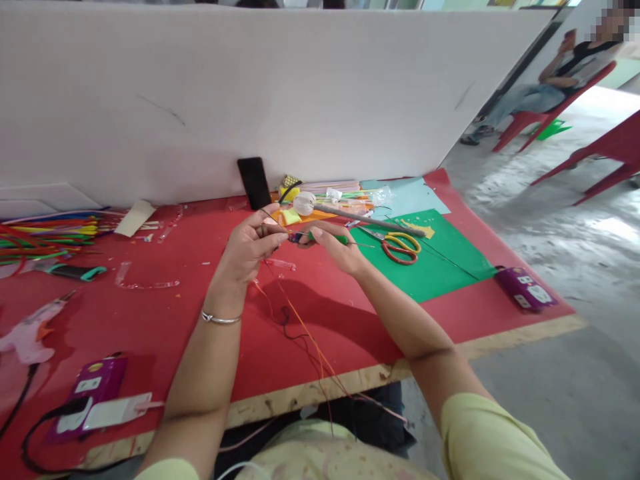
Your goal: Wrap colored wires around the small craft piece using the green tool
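My left hand (253, 247) and my right hand (334, 245) meet above the red table (165, 320). Between their fingertips they pinch a small green stick with a dark tip (320, 237), lying sideways. Thin orange and dark wires (300, 327) trail from my left hand down toward my lap. A silver bangle (221, 319) circles my left wrist. Red and yellow scissors (400, 248) lie on a green sheet (440, 263) just right of my right hand.
A white board (250, 93) walls the table's far side, with a black phone (254, 182) leaning on it. Coloured pipe cleaners (45, 237) lie far left, a glue gun (30, 330) and purple boxes (525, 289) near the edges. A person sits on a red chair (545, 110) at far right.
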Motion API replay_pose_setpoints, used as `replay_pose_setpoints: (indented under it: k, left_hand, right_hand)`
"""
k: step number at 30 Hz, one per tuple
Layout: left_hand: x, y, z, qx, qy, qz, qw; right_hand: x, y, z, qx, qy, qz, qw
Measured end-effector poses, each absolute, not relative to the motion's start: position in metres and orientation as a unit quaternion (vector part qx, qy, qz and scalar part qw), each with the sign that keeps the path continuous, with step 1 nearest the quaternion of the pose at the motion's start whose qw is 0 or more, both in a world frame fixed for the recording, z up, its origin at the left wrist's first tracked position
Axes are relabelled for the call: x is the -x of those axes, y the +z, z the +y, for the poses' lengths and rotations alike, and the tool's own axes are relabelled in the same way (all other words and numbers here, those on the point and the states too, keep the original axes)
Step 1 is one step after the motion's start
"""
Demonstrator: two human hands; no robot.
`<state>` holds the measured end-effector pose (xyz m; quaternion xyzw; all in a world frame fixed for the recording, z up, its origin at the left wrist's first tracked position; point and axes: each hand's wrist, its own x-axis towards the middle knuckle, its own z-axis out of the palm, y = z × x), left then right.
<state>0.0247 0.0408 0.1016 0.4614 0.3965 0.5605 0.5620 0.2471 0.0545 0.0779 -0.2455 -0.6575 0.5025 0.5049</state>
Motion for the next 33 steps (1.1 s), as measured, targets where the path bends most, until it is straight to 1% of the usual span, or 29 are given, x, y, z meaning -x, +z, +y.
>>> replay_pose_setpoints:
  k: [11, 17, 24, 33]
  left_hand:
    - [-0.0229, 0.1026, 0.0418, -0.463, 0.561, 0.403, 0.556]
    - [-0.0243, 0.1018, 0.0418, -0.472, 0.571, 0.402, 0.539]
    - [-0.0273, 0.1021, 0.0412, -0.49, 0.596, 0.414, 0.483]
    - [-0.0265, 0.0983, 0.0432, -0.5, 0.593, 0.409, 0.481]
  right_hand:
    - [-0.2469, 0.0749, 0.0587, 0.232, 0.564, -0.626, 0.486]
    - [-0.2481, 0.0762, 0.0589, 0.235, 0.561, -0.631, 0.482]
    - [-0.2501, 0.0778, 0.0583, 0.237, 0.55, -0.641, 0.48]
    - [-0.2484, 0.0782, 0.0575, 0.247, 0.533, -0.648, 0.484]
